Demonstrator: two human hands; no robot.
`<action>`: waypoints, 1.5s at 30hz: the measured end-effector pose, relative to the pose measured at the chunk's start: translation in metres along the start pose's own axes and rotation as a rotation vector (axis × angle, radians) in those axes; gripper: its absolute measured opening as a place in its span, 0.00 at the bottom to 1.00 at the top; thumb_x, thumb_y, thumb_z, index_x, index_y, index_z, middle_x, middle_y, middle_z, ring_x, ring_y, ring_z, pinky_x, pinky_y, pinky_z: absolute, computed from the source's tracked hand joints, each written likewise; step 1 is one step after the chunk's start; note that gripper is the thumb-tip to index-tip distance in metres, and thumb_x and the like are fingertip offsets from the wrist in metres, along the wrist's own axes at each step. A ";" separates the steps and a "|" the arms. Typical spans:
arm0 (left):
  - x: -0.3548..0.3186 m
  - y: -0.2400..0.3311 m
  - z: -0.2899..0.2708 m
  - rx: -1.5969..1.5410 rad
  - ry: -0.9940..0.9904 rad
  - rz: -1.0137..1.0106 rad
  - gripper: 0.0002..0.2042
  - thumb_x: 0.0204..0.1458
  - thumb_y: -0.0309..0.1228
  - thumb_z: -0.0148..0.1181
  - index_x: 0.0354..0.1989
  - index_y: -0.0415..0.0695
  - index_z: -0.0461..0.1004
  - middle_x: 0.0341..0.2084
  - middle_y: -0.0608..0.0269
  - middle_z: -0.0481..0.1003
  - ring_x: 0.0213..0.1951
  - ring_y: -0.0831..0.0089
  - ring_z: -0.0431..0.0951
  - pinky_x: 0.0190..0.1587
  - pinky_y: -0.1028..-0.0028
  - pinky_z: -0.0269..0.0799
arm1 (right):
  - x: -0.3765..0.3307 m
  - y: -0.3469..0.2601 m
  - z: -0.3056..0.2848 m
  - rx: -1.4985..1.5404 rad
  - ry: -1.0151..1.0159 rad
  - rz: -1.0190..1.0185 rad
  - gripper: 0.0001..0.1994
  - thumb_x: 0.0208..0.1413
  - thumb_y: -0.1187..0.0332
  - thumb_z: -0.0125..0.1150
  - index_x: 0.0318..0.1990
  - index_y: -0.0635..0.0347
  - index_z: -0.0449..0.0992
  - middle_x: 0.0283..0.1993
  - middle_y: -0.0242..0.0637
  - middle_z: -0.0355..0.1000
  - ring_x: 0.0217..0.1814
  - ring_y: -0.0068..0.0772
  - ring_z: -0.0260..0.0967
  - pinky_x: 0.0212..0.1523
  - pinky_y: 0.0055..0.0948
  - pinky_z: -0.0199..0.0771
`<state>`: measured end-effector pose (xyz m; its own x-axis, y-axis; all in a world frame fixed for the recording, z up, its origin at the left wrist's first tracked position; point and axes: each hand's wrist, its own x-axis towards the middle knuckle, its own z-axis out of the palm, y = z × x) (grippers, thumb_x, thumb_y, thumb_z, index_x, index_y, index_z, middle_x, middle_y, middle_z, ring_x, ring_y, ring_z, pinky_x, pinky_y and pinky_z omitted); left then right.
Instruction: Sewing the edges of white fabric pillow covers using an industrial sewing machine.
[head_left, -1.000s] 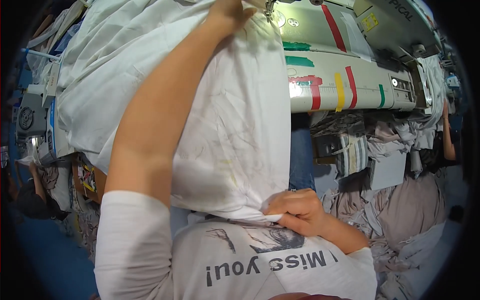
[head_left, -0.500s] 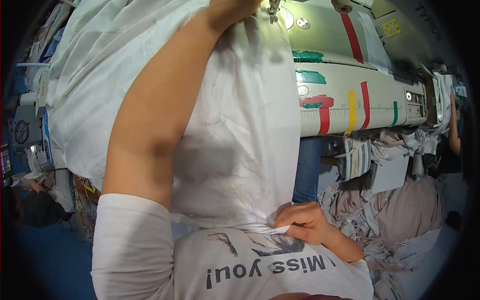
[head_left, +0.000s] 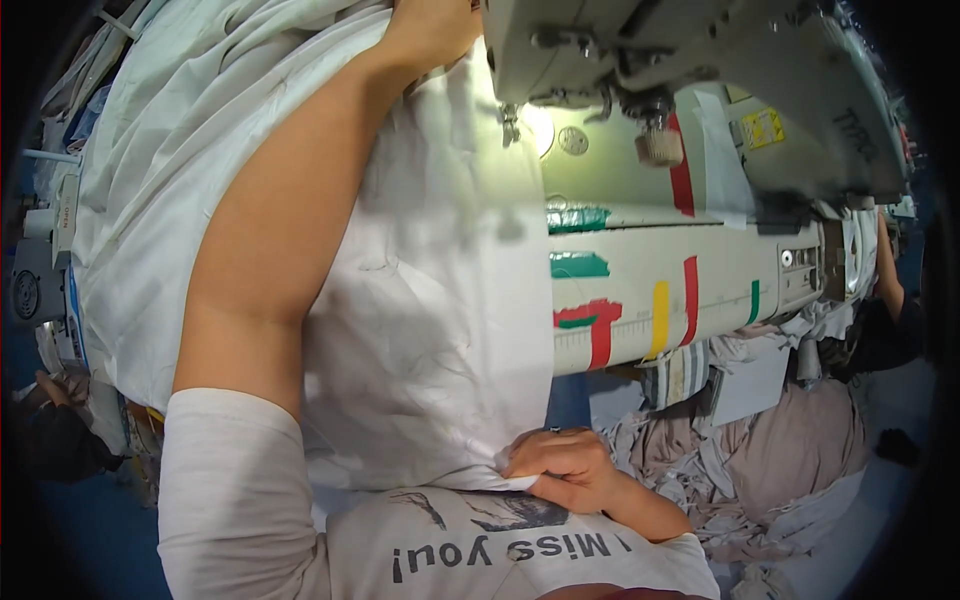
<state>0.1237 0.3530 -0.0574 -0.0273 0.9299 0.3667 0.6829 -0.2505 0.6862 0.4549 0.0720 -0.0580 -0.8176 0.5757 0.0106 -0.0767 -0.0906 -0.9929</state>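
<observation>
White fabric (head_left: 430,310) spreads over the sewing machine bed and down to my waist in loose folds. My right hand (head_left: 565,470) is closed at its near edge, pinching a corner between thumb and fingers just in front of my shirt. My left arm stretches across the cloth. At the top edge of the picture my left hand (head_left: 432,32) rests on the fabric, left of the sewing machine head (head_left: 590,60); its fingers are mostly out of sight. The presser foot (head_left: 510,125) is over the fabric near its right edge.
The machine bed (head_left: 690,255) carries red, yellow and green tape strips and a ruler scale. Crumpled beige and white cloth (head_left: 790,440) is heaped at the right. A grey motor box (head_left: 35,280) stands at the left. Other people's arms show at both sides.
The view has shifted, so the machine sits lower and more of its head shows. My right hand keeps its pinch on the fabric edge; my left hand stays by the machine head.
</observation>
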 end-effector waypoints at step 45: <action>-0.444 0.083 -0.102 0.647 0.826 -0.289 0.29 0.44 0.27 0.66 0.56 0.38 0.63 0.51 0.47 0.66 0.53 0.55 0.65 0.56 0.61 0.61 | 0.054 0.061 0.108 0.200 0.415 0.373 0.24 0.47 0.69 0.70 0.50 0.67 0.68 0.44 0.35 0.71 0.45 0.23 0.68 0.51 0.24 0.67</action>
<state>0.1177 -0.1084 -0.0991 -0.5662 0.4019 0.7196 0.8201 0.3628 0.4426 0.3443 0.0094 -0.1052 -0.5213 0.7416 -0.4221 0.0336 -0.4765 -0.8786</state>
